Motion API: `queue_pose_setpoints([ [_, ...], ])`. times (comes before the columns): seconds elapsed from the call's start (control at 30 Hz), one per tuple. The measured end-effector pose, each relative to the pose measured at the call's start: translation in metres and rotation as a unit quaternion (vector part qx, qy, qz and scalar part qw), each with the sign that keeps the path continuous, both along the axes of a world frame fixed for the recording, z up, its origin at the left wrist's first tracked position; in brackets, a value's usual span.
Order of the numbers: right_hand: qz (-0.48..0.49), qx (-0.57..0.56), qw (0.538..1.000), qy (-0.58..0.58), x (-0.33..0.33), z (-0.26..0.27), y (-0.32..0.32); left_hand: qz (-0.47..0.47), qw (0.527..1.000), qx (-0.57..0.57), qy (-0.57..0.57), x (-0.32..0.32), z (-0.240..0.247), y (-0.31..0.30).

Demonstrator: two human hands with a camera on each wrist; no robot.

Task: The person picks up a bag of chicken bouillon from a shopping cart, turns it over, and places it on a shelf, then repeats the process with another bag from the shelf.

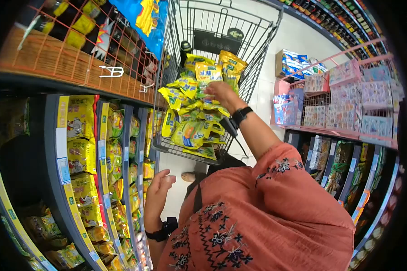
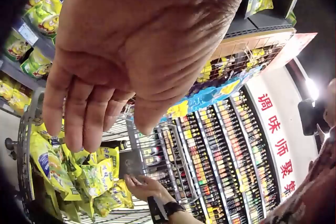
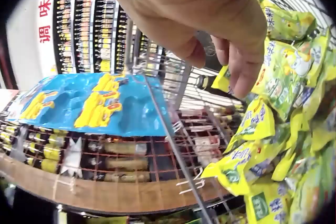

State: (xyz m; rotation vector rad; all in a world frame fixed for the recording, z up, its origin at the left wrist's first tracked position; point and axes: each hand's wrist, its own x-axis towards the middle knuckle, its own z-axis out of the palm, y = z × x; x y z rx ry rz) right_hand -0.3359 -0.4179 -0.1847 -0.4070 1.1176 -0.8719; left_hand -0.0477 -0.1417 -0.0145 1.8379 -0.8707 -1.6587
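Packets lie glossy yellow-green in the cart

Red characters on the white wall read "调味师聚"; the yellow packets' print looked too blurred to read.

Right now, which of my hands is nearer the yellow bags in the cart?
Your right hand: it's over the yellow bags, inside the cart. Your left hand is outside the cart, beside the shelves.
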Motion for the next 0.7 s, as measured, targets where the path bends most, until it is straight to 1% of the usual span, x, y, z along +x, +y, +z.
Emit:
queue_pose_setpoints([
  [0.03, -0.007, -0.009, 1.0, 0.004, -0.01, -0.025, -0.012, -0.003, 1.0, 0.011, -0.012, -0.006, 0.0, -0.002],
  [0.1, -0.009, 0.038, 0.997, 0.068, -0.024, -0.075, -0.041, -0.009, 0.999, 0.024, -0.037, -0.016, 0.0, -0.011],
  [0.13, -0.013, 0.061, 0.996, 0.07, -0.033, -0.101, -0.05, 0.013, 0.999, 0.024, -0.019, -0.017, -0.01, -0.006],
  [0.17, -0.01, 0.093, 0.98, 0.174, -0.033, -0.119, -0.061, 0.024, 0.999, 0.038, -0.021, -0.019, -0.012, -0.004],
  [0.23, 0.035, 0.135, 0.946, 0.294, -0.043, -0.152, -0.076, 0.045, 0.996, 0.069, -0.026, -0.024, -0.014, -0.002],
  [0.27, 0.114, 0.127, 0.921, 0.349, -0.049, -0.166, -0.083, 0.044, 0.995, 0.082, -0.037, -0.026, -0.013, -0.001],
  [0.3, 0.237, 0.1, 0.877, 0.405, -0.057, -0.182, -0.092, 0.058, 0.993, 0.092, -0.038, -0.029, -0.011, 0.0],
  [0.33, 0.352, 0.062, 0.816, 0.454, -0.061, -0.192, -0.101, 0.071, 0.992, 0.101, -0.038, -0.032, -0.009, -0.001],
  [0.37, 0.415, 0.048, 0.779, 0.468, -0.063, -0.202, -0.107, 0.084, 0.99, 0.108, -0.038, -0.035, -0.008, -0.001],
  [0.4, 0.385, 0.088, 0.797, 0.457, -0.06, -0.21, -0.111, 0.089, 0.988, 0.119, -0.04, -0.036, -0.01, 0.002],
  [0.47, 0.278, 0.186, 0.868, 0.367, -0.052, -0.202, -0.113, 0.103, 0.985, 0.135, -0.036, -0.041, -0.011, 0.002],
  [0.57, 0.202, 0.238, 0.879, 0.361, -0.04, -0.195, -0.116, 0.113, 0.983, 0.143, -0.024, -0.04, -0.016, 0.006],
  [0.6, 0.237, 0.186, 0.871, 0.387, -0.048, -0.226, -0.114, 0.117, 0.982, 0.142, -0.028, -0.042, -0.016, 0.005],
  [0.63, 0.268, 0.134, 0.859, 0.416, -0.048, -0.231, -0.112, 0.122, 0.982, 0.142, -0.031, -0.043, -0.015, 0.004],
  [0.67, 0.251, 0.155, 0.857, 0.423, -0.049, -0.236, -0.115, 0.13, 0.981, 0.14, -0.025, -0.042, -0.017, 0.005],
  [0.7, 0.319, 0.094, 0.83, 0.448, -0.054, -0.249, -0.114, 0.131, 0.981, 0.143, -0.03, -0.041, -0.018, 0.003],
])
